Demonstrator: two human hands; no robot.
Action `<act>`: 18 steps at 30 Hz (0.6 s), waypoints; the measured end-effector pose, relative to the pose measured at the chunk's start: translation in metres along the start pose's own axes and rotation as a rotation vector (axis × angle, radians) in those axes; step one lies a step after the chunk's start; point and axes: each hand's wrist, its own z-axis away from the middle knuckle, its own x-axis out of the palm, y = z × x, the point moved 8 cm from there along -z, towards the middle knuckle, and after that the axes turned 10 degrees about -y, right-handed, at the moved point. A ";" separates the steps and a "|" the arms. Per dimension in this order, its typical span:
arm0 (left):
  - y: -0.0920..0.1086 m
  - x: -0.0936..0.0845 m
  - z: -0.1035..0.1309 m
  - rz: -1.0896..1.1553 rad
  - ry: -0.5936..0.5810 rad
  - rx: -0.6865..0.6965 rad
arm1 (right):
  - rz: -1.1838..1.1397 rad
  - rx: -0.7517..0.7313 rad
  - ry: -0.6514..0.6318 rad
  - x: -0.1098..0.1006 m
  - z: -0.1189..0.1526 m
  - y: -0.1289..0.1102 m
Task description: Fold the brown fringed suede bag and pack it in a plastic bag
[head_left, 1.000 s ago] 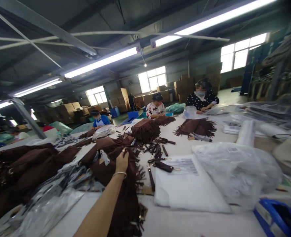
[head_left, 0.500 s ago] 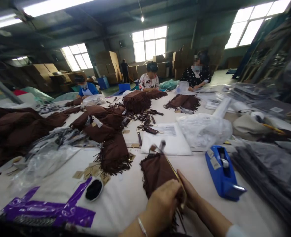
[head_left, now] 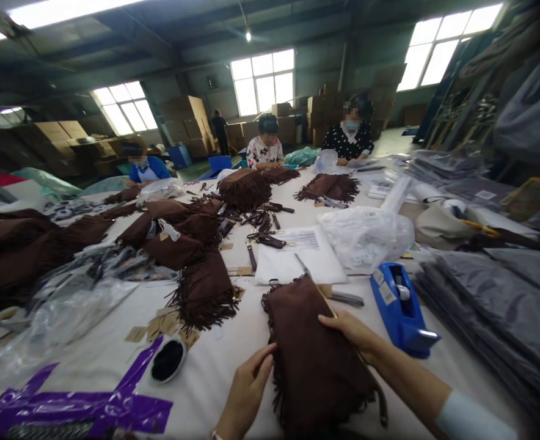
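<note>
On the surface (head_left: 206, 379), the grey wrapped stack (head_left: 494, 318) lies right, the brown fringed bag (head_left: 316, 348) is front centre, the blue tape dispenser (head_left: 396, 308) stands beside the right forearm, the black-filled dish (head_left: 184, 355) sits left, and the right fingers (head_left: 338, 322) clasp the bag's right edge, while the left fingers (head_left: 258, 359), partly spread, meet its left fringe, grip indeterminable.

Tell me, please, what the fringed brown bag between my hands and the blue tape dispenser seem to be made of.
The fringed brown bag: perhaps suede or suede-like fabric, matte; little gloss, fringe of thin strips.
The blue tape dispenser: probably hard plastic, fairly smooth; rigid moulded shape, even colour.
</note>
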 end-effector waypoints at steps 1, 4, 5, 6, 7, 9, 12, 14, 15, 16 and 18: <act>-0.007 -0.003 0.003 0.091 0.028 -0.016 | 0.136 -0.020 0.016 0.001 0.003 -0.023; -0.018 -0.009 0.008 0.375 0.090 -0.063 | 0.761 -0.119 0.049 0.024 0.019 -0.105; -0.019 -0.010 0.008 0.452 0.104 -0.077 | 1.009 -0.148 0.084 0.037 0.026 -0.129; -0.020 -0.011 0.007 0.513 0.118 -0.090 | 1.228 -0.171 0.115 0.051 0.033 -0.148; -0.020 -0.010 0.007 0.561 0.127 -0.101 | 1.413 -0.193 0.141 0.065 0.038 -0.161; -0.025 -0.005 0.006 0.641 0.125 -0.124 | 1.696 -0.244 0.169 0.089 0.043 -0.162; -0.042 0.020 0.010 0.721 0.051 -0.181 | 1.983 -0.308 0.186 0.097 0.031 -0.106; -0.055 0.045 0.018 0.712 -0.040 -0.237 | 2.081 -0.325 0.134 0.082 0.017 -0.039; -0.059 0.057 0.024 0.683 -0.090 -0.254 | 2.100 -0.341 0.053 0.072 0.010 -0.002; -0.060 0.068 0.029 0.648 -0.141 -0.261 | 2.101 -0.365 -0.020 0.061 0.006 0.031; -0.057 0.085 0.040 0.573 -0.230 -0.249 | 2.067 -0.406 -0.048 0.037 0.004 0.075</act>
